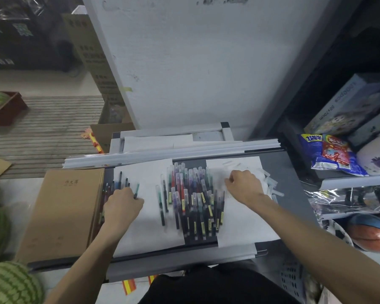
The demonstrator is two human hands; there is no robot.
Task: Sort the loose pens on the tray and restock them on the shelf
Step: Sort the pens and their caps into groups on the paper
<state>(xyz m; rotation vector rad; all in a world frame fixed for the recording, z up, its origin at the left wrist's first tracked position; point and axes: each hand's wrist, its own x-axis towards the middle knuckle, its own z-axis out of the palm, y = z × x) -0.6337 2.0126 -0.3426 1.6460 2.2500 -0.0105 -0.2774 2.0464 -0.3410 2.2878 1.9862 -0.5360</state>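
Soft, even light is lighting the white wall (184, 62) and the paper sheets (149, 216), while the shelves (347, 183) at the far right are lying in gloom. Glare is glinting off the plastic wrap (329, 200) on the right. Motion blur is smearing the right hand (244, 187) and the pens (191, 200). Straight edges are bowing near the corners.

right hand (242, 185): grip blurred | left hand (121, 205): hides pens (120, 179) ends | watermelon (11, 284): cut by edge

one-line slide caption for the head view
Sorting pens: left hand holds a green pen beside the pen pile, right hand curled over clear caps
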